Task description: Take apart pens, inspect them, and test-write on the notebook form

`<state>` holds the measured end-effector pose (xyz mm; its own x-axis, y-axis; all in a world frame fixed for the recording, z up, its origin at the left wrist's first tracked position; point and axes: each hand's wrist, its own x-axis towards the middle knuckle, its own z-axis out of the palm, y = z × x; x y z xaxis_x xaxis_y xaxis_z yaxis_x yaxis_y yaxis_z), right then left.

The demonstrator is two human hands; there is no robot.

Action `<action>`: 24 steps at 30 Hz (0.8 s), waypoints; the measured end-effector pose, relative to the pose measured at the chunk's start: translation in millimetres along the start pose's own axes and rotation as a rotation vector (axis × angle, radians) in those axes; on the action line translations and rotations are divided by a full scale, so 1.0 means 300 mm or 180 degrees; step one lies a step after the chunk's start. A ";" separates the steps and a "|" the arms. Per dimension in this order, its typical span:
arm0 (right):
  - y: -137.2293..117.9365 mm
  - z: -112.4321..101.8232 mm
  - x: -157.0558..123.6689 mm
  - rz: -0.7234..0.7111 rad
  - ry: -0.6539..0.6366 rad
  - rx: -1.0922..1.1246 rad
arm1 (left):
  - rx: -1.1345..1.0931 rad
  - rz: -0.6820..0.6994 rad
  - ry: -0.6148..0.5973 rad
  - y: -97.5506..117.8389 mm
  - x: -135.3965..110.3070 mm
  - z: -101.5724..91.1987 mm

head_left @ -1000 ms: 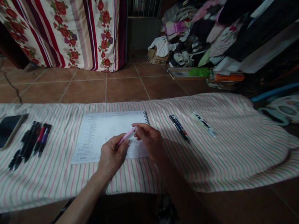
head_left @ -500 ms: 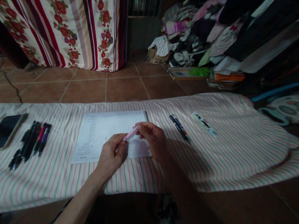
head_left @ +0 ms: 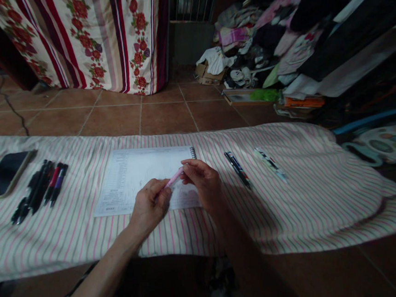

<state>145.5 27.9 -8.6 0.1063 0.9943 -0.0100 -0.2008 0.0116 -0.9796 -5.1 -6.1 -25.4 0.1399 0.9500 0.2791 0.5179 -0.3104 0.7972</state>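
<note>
A pink pen [head_left: 175, 176] is held between my two hands, tilted up toward the right. My left hand [head_left: 150, 201] grips its lower end between thumb and fingers. At the upper end, the fingertips of my right hand [head_left: 203, 182] pinch it. Beneath the hands lies a spiral notebook [head_left: 118, 183] with printed sheets on top, its coil at the right edge. Right of it rest a dark patterned pen [head_left: 238, 170] and a light patterned pen [head_left: 270, 164]. Several black, red and purple pens [head_left: 40, 187] lie side by side at the left.
A phone [head_left: 4, 174] lies at the far left on the striped cloth [head_left: 313, 194] covering the table. Beyond are a tiled floor [head_left: 164, 117], a floral curtain [head_left: 105, 41] and a heap of clothes [head_left: 261, 41]. A patterned plastic item [head_left: 388, 143] stands at the right.
Both hands have shifted very slightly, the right one a little upward along the pink pen, which shows a bit more of its length. The other things lie as before.
</note>
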 end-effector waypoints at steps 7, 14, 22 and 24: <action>0.007 -0.001 0.001 -0.0097 -0.0013 -0.0191 | -0.0016 -0.0008 0.0156 -0.003 -0.002 0.006; 0.010 0.001 -0.001 -0.0278 0.0005 -0.0529 | 0.0084 0.0034 0.0159 0.004 -0.004 0.008; 0.010 0.004 -0.002 -0.0432 0.0184 -0.0895 | 0.0104 0.0057 0.0133 0.030 -0.004 0.011; 0.010 0.006 -0.004 -0.0434 0.0213 -0.0996 | 0.0093 0.0013 0.0154 0.031 -0.006 0.014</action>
<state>142.9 27.0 -11.0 0.1771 0.9766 0.1223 0.1269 0.1006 -0.9868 3.0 -10.5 -20.7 0.1014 0.9458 0.3085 0.5419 -0.3126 0.7802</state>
